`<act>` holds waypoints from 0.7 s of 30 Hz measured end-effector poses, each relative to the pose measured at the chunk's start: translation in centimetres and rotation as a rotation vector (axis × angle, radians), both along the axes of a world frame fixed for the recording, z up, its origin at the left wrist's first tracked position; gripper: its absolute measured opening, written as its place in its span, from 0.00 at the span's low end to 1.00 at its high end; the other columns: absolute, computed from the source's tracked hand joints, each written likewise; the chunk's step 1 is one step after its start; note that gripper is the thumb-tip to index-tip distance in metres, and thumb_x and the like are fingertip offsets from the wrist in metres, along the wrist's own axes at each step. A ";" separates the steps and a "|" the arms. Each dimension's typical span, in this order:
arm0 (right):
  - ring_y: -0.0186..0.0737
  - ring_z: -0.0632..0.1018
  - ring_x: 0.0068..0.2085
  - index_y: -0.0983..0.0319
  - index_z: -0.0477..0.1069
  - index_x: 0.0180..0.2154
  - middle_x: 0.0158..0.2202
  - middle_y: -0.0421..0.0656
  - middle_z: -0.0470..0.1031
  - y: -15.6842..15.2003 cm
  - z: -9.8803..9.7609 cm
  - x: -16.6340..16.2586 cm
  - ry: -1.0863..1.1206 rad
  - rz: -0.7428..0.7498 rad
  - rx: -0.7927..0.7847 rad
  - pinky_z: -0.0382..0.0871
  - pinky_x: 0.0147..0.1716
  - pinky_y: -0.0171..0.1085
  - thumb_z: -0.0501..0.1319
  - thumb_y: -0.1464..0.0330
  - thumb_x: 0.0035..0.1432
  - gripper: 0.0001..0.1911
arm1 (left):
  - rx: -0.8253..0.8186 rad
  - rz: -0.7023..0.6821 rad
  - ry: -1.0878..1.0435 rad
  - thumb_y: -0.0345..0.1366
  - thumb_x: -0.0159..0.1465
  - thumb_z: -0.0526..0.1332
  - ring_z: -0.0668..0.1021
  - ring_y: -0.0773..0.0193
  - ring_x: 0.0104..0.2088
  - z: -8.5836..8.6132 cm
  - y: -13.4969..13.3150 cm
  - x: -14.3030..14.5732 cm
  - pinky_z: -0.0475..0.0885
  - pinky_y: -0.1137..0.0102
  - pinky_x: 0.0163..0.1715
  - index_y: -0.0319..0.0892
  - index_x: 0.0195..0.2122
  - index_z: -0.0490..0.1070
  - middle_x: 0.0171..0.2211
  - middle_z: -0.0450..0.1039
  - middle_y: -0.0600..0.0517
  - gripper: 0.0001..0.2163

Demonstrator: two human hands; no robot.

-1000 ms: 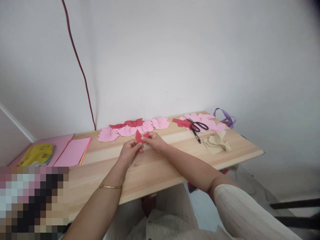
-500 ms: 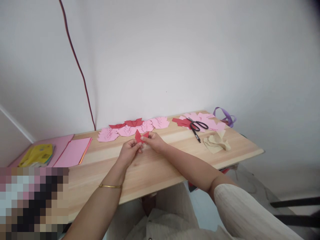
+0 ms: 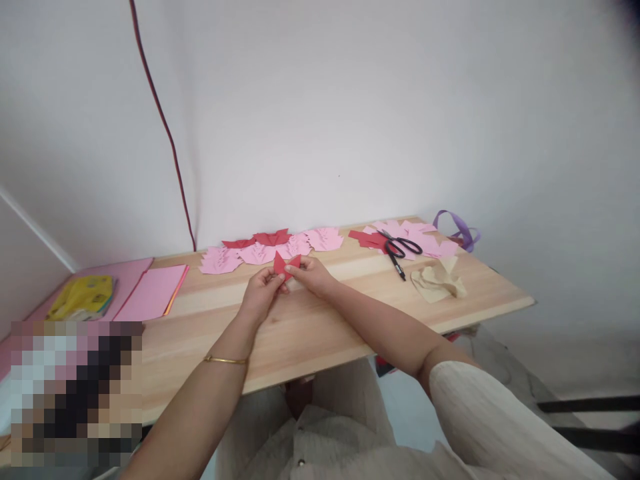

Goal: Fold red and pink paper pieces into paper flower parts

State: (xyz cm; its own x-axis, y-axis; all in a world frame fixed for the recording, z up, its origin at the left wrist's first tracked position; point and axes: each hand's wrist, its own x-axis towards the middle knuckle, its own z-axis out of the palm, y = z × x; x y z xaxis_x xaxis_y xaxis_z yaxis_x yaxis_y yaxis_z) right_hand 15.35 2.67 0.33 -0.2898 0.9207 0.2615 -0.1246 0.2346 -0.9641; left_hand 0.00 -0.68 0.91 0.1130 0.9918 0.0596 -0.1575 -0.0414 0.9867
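Between my two hands is a folded piece of red paper [image 3: 287, 266], two pointed corners sticking up. My left hand [image 3: 263, 289] pinches its left side, and my right hand [image 3: 311, 274] pinches the right side with the thumb on its front. The paper is held just above the wooden table, and fingertips cover its lower part. Behind it lies a row of cut and folded pink paper pieces [image 3: 219, 261], with folded red pieces [image 3: 273, 237] along the wall side.
Black-handled scissors [image 3: 403, 246] and a black pen [image 3: 397, 266] lie by pink paper scraps [image 3: 417, 237] and red strips [image 3: 367, 240]. Crumpled tan paper [image 3: 440, 281] is nearer. Purple ribbon [image 3: 463, 230] sits at the far right; pink sheets [image 3: 150, 293] and a yellow packet [image 3: 83, 298] at left.
The red paper now shows two raised points, its right side turned up beside the left one. Both hands keep their pinch on it. The whole view has shifted slightly.
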 end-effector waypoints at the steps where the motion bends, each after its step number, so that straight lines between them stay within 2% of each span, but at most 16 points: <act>1: 0.33 0.72 0.30 0.64 0.71 0.31 0.28 0.40 0.73 0.0 0.0 0.0 0.006 0.024 -0.005 0.66 0.35 0.34 0.66 0.55 0.47 0.18 | -0.008 0.001 -0.016 0.39 0.52 0.67 0.73 0.68 0.23 -0.1 0.1 0.0 0.67 0.72 0.29 0.39 0.33 0.71 0.20 0.71 0.54 0.12; 4: 0.33 0.71 0.29 0.64 0.71 0.32 0.28 0.40 0.73 -0.3 0.4 0.0 0.014 0.082 -0.020 0.66 0.33 0.34 0.66 0.54 0.47 0.19 | -0.038 0.003 -0.061 0.38 0.50 0.69 0.72 0.69 0.22 -0.2 0.2 -0.1 0.68 0.72 0.29 0.38 0.32 0.72 0.21 0.72 0.54 0.12; 8: 0.31 0.69 0.27 0.64 0.71 0.35 0.26 0.38 0.71 -0.6 0.9 0.2 -0.054 0.047 -0.055 0.64 0.31 0.32 0.64 0.54 0.50 0.20 | -0.041 0.048 -0.108 0.37 0.48 0.70 0.71 0.70 0.21 0.1 0.2 0.0 0.67 0.73 0.27 0.37 0.31 0.73 0.22 0.72 0.54 0.12; 14: 0.36 0.73 0.35 0.65 0.73 0.33 0.31 0.42 0.74 -0.4 0.8 0.3 -0.075 0.112 0.022 0.66 0.38 0.36 0.66 0.56 0.47 0.19 | -0.031 0.060 -0.138 0.37 0.47 0.70 0.71 0.71 0.21 0.4 0.2 0.0 0.68 0.73 0.27 0.36 0.30 0.73 0.21 0.72 0.54 0.12; 21: 0.36 0.73 0.34 0.66 0.74 0.33 0.32 0.43 0.75 -0.3 0.6 0.5 -0.085 0.099 0.024 0.66 0.37 0.36 0.66 0.58 0.48 0.17 | -0.050 0.041 -0.135 0.35 0.45 0.71 0.71 0.71 0.22 0.6 0.0 0.0 0.69 0.73 0.28 0.36 0.30 0.74 0.23 0.73 0.53 0.13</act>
State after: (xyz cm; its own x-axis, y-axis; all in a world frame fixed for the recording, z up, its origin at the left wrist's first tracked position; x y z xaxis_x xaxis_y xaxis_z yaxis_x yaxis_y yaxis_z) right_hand 15.85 2.38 0.88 -0.4007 0.8804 0.2535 -0.0658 0.2483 -0.9664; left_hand 0.00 -0.63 1.51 0.0666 0.9975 0.0218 -0.2883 -0.0017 0.9576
